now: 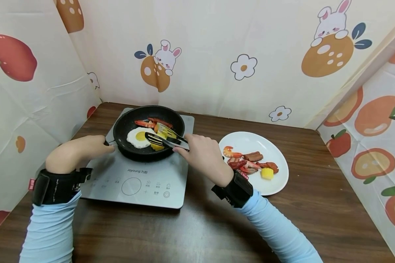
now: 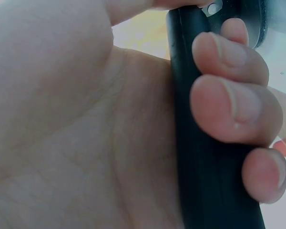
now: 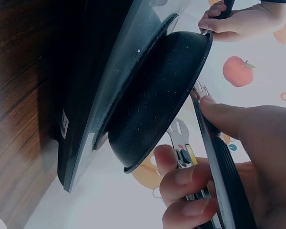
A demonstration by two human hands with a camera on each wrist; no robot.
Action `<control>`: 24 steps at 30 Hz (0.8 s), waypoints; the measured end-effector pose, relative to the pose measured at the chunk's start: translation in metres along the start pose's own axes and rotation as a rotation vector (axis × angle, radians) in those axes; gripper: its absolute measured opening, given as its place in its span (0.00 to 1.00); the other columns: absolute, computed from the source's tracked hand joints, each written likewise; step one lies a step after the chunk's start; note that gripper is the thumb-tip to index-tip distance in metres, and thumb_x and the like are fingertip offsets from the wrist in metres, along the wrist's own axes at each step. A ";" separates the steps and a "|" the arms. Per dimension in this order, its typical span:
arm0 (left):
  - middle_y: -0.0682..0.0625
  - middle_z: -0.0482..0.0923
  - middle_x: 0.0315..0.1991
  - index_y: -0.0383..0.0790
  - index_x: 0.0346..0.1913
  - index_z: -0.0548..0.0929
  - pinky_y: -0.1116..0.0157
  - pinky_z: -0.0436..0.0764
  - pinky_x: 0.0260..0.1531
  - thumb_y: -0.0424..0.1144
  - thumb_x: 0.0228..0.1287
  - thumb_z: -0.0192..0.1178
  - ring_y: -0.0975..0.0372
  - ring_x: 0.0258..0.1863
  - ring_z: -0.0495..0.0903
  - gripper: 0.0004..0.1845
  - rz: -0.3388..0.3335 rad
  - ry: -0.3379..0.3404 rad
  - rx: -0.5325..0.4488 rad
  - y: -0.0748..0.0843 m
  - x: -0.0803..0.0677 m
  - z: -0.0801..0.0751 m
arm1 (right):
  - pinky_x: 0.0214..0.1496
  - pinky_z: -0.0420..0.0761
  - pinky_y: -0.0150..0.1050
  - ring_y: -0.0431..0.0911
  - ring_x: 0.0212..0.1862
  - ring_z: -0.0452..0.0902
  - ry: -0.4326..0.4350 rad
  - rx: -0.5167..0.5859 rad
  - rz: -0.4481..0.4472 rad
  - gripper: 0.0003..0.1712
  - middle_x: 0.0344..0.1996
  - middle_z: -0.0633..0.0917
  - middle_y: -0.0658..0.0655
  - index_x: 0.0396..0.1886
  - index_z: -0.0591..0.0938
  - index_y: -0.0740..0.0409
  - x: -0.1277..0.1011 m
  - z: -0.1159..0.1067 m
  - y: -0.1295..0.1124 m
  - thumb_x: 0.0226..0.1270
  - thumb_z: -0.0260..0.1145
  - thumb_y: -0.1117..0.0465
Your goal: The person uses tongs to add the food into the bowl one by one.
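While your left hand (image 1: 75,151) is wrapped round the black pan handle (image 2: 205,157), fingers curled tight on it, your right hand (image 1: 204,155) grips the tongs (image 1: 166,138) w/ both arms squeezed toward each other over the frying pan (image 1: 149,132). Judging from that, you're mid-pick: the tong tips sit at the yellow piece (image 1: 158,146) near the pan's front-right rim, just beside the fried egg (image 1: 139,137). Can't tell if the piece is actually clamped yet; tips partly hide it.

Next move, as I read it: confirm the pinch, lift straight up w/o dragging across the egg, keep the pan steady w/ your left.

Pan looks dark, speckled nonstick, sitting on the grey induction cooker (image 1: 135,182) toward the back-left of the tabletop. Inside: egg at front-left, red sausage/shrimp bits (image 1: 153,122) along the far side, yellow piece at front. From the right wrist view the pan's underside is matte black and flecked, tongs metal w/ a ribbed black grip.

White plate (image 1: 276,182) sits right of the cooker, mid-tabletop, already w/ shrimp, sausage pieces & a yellow cube on it.
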State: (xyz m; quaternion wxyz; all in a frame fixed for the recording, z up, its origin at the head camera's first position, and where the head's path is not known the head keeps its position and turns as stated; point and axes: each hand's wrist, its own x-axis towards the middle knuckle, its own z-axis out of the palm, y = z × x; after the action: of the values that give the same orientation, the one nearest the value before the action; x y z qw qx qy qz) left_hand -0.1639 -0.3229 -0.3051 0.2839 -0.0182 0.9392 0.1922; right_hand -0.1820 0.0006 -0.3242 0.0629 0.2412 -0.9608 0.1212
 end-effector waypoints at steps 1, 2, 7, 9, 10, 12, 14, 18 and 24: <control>0.15 0.59 0.67 0.11 0.68 0.55 0.36 0.76 0.60 0.47 0.75 0.44 0.28 0.64 0.67 0.38 0.001 0.000 -0.003 0.000 0.000 0.000 | 0.18 0.62 0.36 0.44 0.21 0.72 -0.001 0.003 0.002 0.24 0.19 0.76 0.48 0.39 0.82 0.51 0.000 0.000 0.000 0.69 0.64 0.35; 0.15 0.58 0.67 0.11 0.69 0.55 0.35 0.75 0.60 0.47 0.75 0.44 0.27 0.64 0.66 0.39 0.003 -0.002 -0.006 -0.001 0.000 0.000 | 0.18 0.62 0.37 0.44 0.21 0.72 -0.002 0.005 0.004 0.24 0.19 0.77 0.48 0.39 0.82 0.51 0.000 0.000 0.000 0.69 0.64 0.35; 0.16 0.59 0.67 0.11 0.69 0.56 0.35 0.74 0.61 0.47 0.74 0.44 0.28 0.65 0.66 0.38 0.005 0.005 0.000 -0.001 0.000 0.000 | 0.18 0.62 0.36 0.45 0.21 0.72 -0.005 0.020 0.007 0.24 0.18 0.75 0.49 0.39 0.81 0.51 -0.001 0.000 0.000 0.70 0.63 0.35; 0.16 0.59 0.68 0.11 0.69 0.55 0.35 0.74 0.62 0.47 0.74 0.43 0.28 0.65 0.65 0.38 0.002 0.001 -0.010 -0.001 0.001 -0.001 | 0.18 0.60 0.36 0.45 0.20 0.71 -0.004 0.022 0.010 0.25 0.18 0.73 0.49 0.37 0.80 0.52 -0.002 0.000 0.001 0.70 0.63 0.35; 0.16 0.58 0.68 0.11 0.69 0.55 0.35 0.74 0.62 0.47 0.74 0.43 0.28 0.65 0.65 0.38 -0.003 -0.002 -0.017 -0.001 0.001 -0.001 | 0.18 0.59 0.36 0.45 0.20 0.70 -0.004 0.021 0.012 0.25 0.17 0.72 0.49 0.36 0.80 0.53 -0.002 0.000 0.001 0.70 0.63 0.35; 0.16 0.58 0.68 0.12 0.70 0.54 0.34 0.74 0.62 0.47 0.74 0.43 0.28 0.66 0.65 0.38 -0.009 -0.005 -0.026 0.000 0.001 -0.001 | 0.17 0.58 0.36 0.45 0.19 0.69 -0.007 0.019 0.017 0.26 0.17 0.70 0.48 0.34 0.79 0.53 -0.002 0.000 0.001 0.70 0.62 0.34; 0.16 0.59 0.68 0.12 0.70 0.54 0.35 0.75 0.61 0.47 0.74 0.43 0.28 0.65 0.65 0.38 -0.008 -0.007 -0.025 0.000 0.002 -0.002 | 0.17 0.58 0.36 0.45 0.19 0.69 -0.011 0.020 0.022 0.27 0.17 0.70 0.48 0.34 0.79 0.54 -0.003 0.000 0.001 0.70 0.62 0.34; 0.16 0.61 0.66 0.11 0.68 0.57 0.36 0.75 0.61 0.47 0.75 0.44 0.28 0.63 0.68 0.38 0.004 0.002 0.018 0.000 0.002 -0.002 | 0.17 0.58 0.36 0.44 0.19 0.69 -0.023 0.030 0.032 0.28 0.18 0.70 0.48 0.36 0.80 0.54 -0.005 0.000 0.002 0.70 0.61 0.33; 0.16 0.63 0.65 0.11 0.67 0.58 0.36 0.75 0.60 0.48 0.75 0.44 0.29 0.62 0.69 0.38 0.012 0.001 0.052 0.000 0.002 -0.003 | 0.17 0.58 0.35 0.43 0.19 0.69 -0.033 0.045 0.045 0.26 0.19 0.71 0.48 0.37 0.79 0.53 -0.007 0.001 0.002 0.70 0.62 0.33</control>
State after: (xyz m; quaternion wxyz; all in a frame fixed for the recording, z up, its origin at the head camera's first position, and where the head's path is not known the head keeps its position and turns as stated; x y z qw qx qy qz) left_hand -0.1671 -0.3240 -0.3036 0.2828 -0.0051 0.9440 0.1697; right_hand -0.1769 0.0054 -0.3266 0.0387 0.2229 -0.9639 0.1403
